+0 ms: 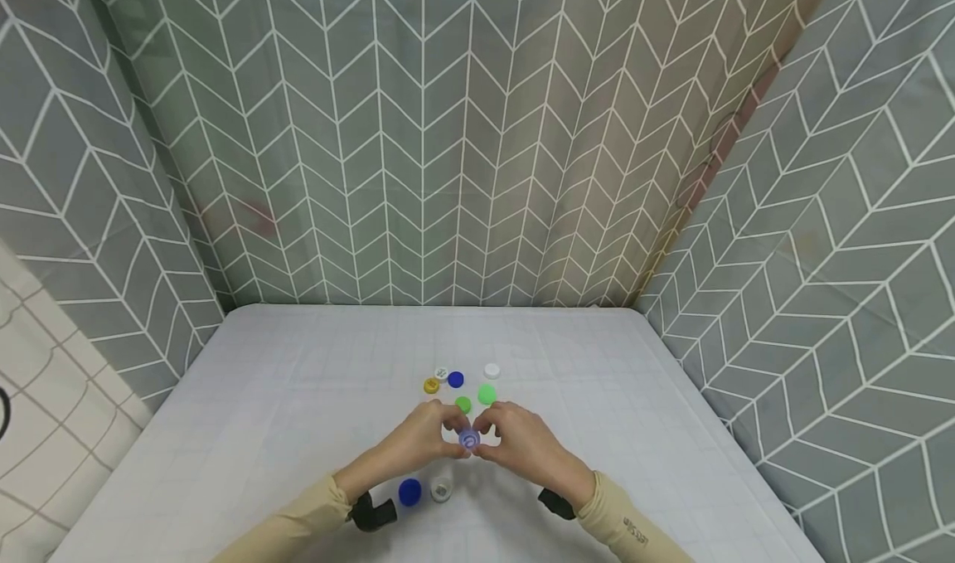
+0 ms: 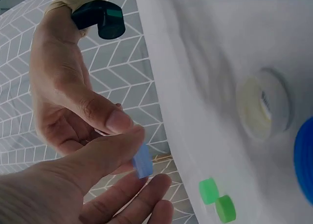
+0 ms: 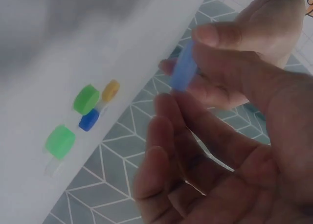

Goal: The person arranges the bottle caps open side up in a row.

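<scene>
Two sleeves (image 1: 287,523) slant inward; the left hand (image 1: 424,435) and right hand (image 1: 526,440) lean together, both pinching a light-blue cap (image 1: 469,439), far from the table's (image 1: 313,356) back edge.

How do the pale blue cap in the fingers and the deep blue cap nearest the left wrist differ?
Place: the pale blue cap is held up between the left hand and right hand; the deep blue cap lies on the table.
Colour: the pale blue cap is light, the deep blue cap strongly saturated.
Face: from the head view, the pale blue cap shows ring-like marks; the deep blue cap looks plain.
Shared: round outlines.
</scene>
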{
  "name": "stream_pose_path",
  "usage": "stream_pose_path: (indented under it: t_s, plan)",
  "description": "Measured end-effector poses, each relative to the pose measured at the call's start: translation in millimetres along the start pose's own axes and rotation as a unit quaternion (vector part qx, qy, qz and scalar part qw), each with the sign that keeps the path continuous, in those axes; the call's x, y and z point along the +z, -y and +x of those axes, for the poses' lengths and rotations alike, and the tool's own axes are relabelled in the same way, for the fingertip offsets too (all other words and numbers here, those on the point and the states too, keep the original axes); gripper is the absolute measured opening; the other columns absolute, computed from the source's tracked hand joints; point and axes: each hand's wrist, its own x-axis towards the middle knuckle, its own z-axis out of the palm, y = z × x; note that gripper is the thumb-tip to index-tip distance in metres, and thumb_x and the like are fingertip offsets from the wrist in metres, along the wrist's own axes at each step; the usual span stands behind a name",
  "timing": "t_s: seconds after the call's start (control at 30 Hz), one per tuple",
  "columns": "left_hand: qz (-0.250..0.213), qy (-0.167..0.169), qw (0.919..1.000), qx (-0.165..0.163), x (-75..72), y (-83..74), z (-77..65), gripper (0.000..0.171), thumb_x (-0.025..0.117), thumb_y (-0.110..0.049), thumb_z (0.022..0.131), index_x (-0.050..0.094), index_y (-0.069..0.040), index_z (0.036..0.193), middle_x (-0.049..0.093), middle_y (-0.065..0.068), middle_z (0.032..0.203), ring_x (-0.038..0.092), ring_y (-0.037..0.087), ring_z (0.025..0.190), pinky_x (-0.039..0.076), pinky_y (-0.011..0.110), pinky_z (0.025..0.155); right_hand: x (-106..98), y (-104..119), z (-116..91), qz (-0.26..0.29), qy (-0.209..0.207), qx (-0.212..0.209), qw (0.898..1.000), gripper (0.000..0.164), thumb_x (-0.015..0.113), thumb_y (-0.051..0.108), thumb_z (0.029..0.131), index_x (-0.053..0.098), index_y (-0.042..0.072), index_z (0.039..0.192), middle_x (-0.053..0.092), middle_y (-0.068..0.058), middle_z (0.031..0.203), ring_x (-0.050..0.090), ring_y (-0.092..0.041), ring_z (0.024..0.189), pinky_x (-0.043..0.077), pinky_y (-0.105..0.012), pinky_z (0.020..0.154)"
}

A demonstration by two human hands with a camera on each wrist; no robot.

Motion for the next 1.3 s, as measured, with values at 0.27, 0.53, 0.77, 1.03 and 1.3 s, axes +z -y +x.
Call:
stream_pose_path:
  t_s: [0.27,0.53,0.77,1.03,1.3]
  plan:
    - [0.050,0.031,0.9982,-0.013,17.6,1.1,-6.2,0.028,0.085,-0.029,0.068,0.072,-0.019,0.091,0.067,-0.015,0.086,0.055,0.008,0.086,0.042,0.027,0.076,6,2,-5,-0.023,0.077,0.000,0.997,0.021,0.082,0.023,0.075,0.072,0.014,0.091,0.068,0.007,0.082,0.060,-0.006,0.077,0.046,-0.019,0.066]
    - [0.086,0.061,0.9943,-0.017,29.6,-1.2,-10.2,0.028,0.086,-0.030,0.065,0.073,-0.021,0.088,0.065,-0.015,0.088,0.051,0.005,0.084,0.035,0.029,0.076,12,2,-8,-0.030,0.129,0.002,0.991,0.021,0.082,0.026,0.074,0.073,0.015,0.090,0.066,0.011,0.079,0.050,0.003,0.069,0.044,-0.017,0.064]
    - [0.131,0.080,0.9881,-0.012,35.0,-1.0,-14.4,0.028,0.086,-0.035,0.063,0.071,-0.024,0.084,0.060,-0.012,0.093,0.046,0.007,0.088,0.034,0.028,0.075,19,3,-10,-0.049,0.156,0.006,0.987,0.023,0.083,0.027,0.072,0.071,0.016,0.088,0.059,0.014,0.072,0.047,0.001,0.063,0.041,-0.017,0.059]
    - [0.160,0.080,0.9838,-0.015,43.4,2.4,-16.0,0.030,0.087,-0.037,0.061,0.068,-0.026,0.082,0.059,-0.010,0.099,0.046,0.009,0.092,0.039,0.031,0.078,26,6,-11,-0.060,0.163,0.008,0.985,0.020,0.083,0.024,0.072,0.068,0.016,0.083,0.051,0.015,0.065,0.042,0.001,0.058,0.038,-0.016,0.054]
    - [0.165,0.084,0.9825,-0.024,41.7,0.3,-17.3,0.030,0.086,-0.038,0.062,0.068,-0.026,0.083,0.058,-0.009,0.102,0.047,0.009,0.092,0.043,0.030,0.080,29,6,-11,-0.054,0.160,0.009,0.986,0.021,0.084,0.024,0.071,0.067,0.016,0.081,0.049,0.014,0.064,0.041,0.000,0.058,0.037,-0.017,0.053]
